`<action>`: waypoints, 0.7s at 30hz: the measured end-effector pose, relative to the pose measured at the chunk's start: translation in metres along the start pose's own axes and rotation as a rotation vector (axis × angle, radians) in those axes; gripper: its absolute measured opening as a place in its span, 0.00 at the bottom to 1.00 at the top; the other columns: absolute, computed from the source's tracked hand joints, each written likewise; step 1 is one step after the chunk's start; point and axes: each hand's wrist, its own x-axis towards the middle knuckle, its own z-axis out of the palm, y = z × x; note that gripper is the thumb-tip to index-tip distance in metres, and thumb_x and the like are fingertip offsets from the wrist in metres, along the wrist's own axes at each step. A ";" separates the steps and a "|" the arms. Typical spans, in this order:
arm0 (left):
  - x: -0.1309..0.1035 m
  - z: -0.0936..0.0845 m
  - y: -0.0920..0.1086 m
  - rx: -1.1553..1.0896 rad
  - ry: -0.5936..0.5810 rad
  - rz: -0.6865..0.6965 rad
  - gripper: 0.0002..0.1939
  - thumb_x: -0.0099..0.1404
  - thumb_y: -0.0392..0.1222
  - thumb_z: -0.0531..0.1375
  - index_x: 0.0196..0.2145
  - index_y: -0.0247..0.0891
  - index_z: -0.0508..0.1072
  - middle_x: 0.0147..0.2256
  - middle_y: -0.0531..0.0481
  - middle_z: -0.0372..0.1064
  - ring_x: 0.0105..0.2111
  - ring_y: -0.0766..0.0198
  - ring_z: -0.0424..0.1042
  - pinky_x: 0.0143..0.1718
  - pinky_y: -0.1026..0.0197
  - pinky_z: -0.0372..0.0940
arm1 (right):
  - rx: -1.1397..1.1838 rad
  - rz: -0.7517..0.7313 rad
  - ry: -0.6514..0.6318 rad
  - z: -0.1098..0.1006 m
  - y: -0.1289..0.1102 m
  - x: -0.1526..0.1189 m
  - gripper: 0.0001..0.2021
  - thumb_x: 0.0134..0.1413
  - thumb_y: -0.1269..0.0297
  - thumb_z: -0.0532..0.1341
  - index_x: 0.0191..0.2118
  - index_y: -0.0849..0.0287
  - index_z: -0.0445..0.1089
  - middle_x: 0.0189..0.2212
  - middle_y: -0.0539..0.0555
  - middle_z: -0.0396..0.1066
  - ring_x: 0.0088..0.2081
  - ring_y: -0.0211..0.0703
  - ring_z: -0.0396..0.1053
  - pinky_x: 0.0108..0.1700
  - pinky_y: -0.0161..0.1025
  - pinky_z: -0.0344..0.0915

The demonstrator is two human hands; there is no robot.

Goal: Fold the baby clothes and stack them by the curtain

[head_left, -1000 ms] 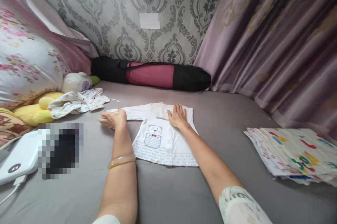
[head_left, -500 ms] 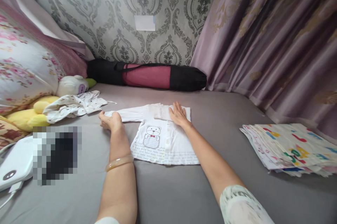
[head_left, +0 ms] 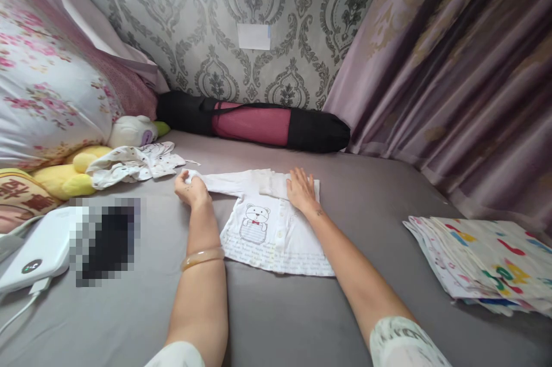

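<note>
A small white buttoned shirt (head_left: 256,257) with a bear print lies front up on the grey bed sheet (head_left: 267,321). Its right-side sleeve (head_left: 272,183) is folded inward across the chest. My right hand (head_left: 302,190) rests flat on that folded sleeve, fingers spread. At the far end of the other sleeve (head_left: 226,183), which stretches out to the left, my left hand (head_left: 192,188) has its fingers closed around the cuff. A translucent bangle (head_left: 202,257) circles my left forearm.
At right lies a stack of folded cloths (head_left: 487,257). A black-and-red bag (head_left: 254,124) runs along the wall. On the left are a spotted white garment (head_left: 133,165), plush toys (head_left: 64,177), a floral pillow (head_left: 52,79), a white power bank (head_left: 38,257) with a cable and a blurred dark object (head_left: 110,243).
The whole view has shifted so the scene sits slightly further right. The left hand has lifted the cuff a little and curled more around it. The right hand stays on the folded sleeve.
</note>
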 end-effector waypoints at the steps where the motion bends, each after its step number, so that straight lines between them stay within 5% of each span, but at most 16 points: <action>1: 0.001 0.001 0.002 -0.064 0.095 -0.032 0.29 0.52 0.33 0.53 0.54 0.37 0.61 0.44 0.45 0.67 0.49 0.57 0.68 0.54 0.56 0.62 | 0.026 -0.086 0.016 -0.001 -0.010 0.001 0.24 0.67 0.64 0.41 0.63 0.63 0.59 0.64 0.61 0.55 0.65 0.49 0.48 0.65 0.47 0.39; 3: 0.004 0.003 0.007 -0.169 0.258 -0.103 0.34 0.51 0.32 0.54 0.57 0.35 0.57 0.44 0.45 0.66 0.46 0.61 0.70 0.51 0.59 0.65 | 0.067 -0.211 -0.006 0.000 -0.033 0.004 0.22 0.67 0.65 0.42 0.59 0.58 0.64 0.58 0.59 0.62 0.59 0.48 0.56 0.61 0.43 0.48; 5: 0.007 0.003 0.012 -0.261 0.281 -0.154 0.36 0.50 0.32 0.56 0.58 0.34 0.55 0.42 0.47 0.66 0.41 0.63 0.71 0.46 0.61 0.67 | 0.076 -0.279 -0.040 0.001 -0.053 0.007 0.21 0.67 0.63 0.43 0.57 0.55 0.66 0.54 0.58 0.65 0.55 0.49 0.58 0.57 0.43 0.52; 11: 0.010 -0.001 0.025 -0.588 0.060 -0.270 0.14 0.49 0.36 0.60 0.36 0.34 0.66 0.29 0.55 0.63 0.28 0.69 0.68 0.36 0.63 0.67 | 0.046 -0.268 -0.138 0.009 -0.078 0.020 0.20 0.67 0.58 0.44 0.57 0.52 0.66 0.52 0.59 0.63 0.54 0.51 0.58 0.54 0.45 0.55; 21: 0.010 -0.011 0.046 -0.770 -0.050 -0.111 0.11 0.49 0.37 0.59 0.32 0.38 0.62 0.27 0.57 0.62 0.26 0.71 0.67 0.30 0.67 0.64 | 0.009 -0.201 -0.303 0.002 -0.093 0.035 0.30 0.63 0.45 0.45 0.67 0.50 0.54 0.59 0.64 0.58 0.60 0.61 0.55 0.56 0.52 0.55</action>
